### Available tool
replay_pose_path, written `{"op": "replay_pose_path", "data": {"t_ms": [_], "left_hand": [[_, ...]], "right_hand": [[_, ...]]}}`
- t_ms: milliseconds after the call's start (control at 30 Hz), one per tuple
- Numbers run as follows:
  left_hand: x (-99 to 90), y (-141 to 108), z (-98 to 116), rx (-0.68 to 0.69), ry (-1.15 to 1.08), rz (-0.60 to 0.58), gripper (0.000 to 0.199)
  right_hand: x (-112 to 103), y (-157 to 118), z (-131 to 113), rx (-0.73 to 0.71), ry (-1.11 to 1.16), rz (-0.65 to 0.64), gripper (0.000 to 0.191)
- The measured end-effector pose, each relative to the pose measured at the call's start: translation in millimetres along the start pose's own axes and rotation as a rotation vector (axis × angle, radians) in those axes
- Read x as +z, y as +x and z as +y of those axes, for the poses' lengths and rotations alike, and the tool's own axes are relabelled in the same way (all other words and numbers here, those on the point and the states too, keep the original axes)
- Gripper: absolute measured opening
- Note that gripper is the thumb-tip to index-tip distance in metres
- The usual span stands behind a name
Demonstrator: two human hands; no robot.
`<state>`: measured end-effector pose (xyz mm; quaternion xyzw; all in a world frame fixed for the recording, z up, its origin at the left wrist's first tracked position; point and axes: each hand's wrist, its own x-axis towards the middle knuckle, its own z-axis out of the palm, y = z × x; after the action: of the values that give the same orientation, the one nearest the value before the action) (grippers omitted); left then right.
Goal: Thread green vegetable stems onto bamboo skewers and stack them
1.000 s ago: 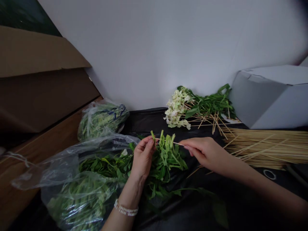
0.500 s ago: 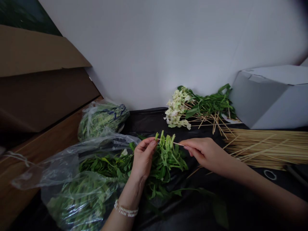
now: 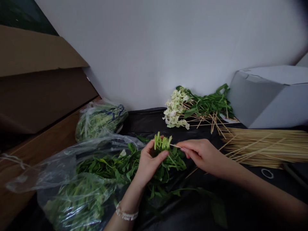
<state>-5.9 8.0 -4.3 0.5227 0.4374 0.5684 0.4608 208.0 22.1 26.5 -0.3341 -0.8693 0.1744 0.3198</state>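
Between my hands is a thin wooden skewer (image 3: pixel 175 146) with several cut green stems (image 3: pixel 161 142) threaded side by side on it. My right hand (image 3: pixel 201 155) pinches the skewer's right end. My left hand (image 3: pixel 149 162) curls around the stems, thumb in front and fingers behind, partly hidden by them. Leaves (image 3: pixel 176 160) hang below the stems over a leafy pile (image 3: pixel 125 166). A beaded bracelet (image 3: pixel 126 214) circles my left wrist.
Clear bags of greens (image 3: pixel 79 199) lie at left, below a cardboard box (image 3: pixel 43 99). Skewered white flowers and leaves (image 3: pixel 176 107) rest by the wall. At right are loose skewers (image 3: pixel 264 146), a white box (image 3: pixel 269 96) and a ring (image 3: pixel 267 173) on black sheeting (image 3: pixel 187 208).
My left hand has shifted from pinching the skewer's left end to closing around the stems. The stems sit closer together and slightly left. My right hand still grips the skewer.
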Motion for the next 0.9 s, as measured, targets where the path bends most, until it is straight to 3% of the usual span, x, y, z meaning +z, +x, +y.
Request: {"op": "replay_pose_path", "data": {"t_ms": [133,400,567,700,900], "left_hand": [[5.0,-2.9,0.1,0.092,0.166,0.092,0.032],[-12.7,12.3,8.9,-0.044,-0.250,0.431,0.035],[-12.2,11.1,11.8,-0.013,-0.233,0.422,0.032],[-11.0,6.1,11.4,0.008,-0.204,0.366,0.033],[-10.7,4.3,8.8,0.027,-0.171,0.292,0.077]], "right_hand": [[-7.0,0.5,0.0,-0.005,0.013,-0.026,0.029],[-48.6,-4.3,13.2,0.120,-0.111,-0.168,0.028],[-45.3,-7.2,24.8,0.187,-0.191,-0.249,0.030],[-42.9,-3.0,26.0,0.220,0.025,-0.218,0.028],[-46.1,2.1,29.9,0.380,0.458,-0.093,0.027]]}}
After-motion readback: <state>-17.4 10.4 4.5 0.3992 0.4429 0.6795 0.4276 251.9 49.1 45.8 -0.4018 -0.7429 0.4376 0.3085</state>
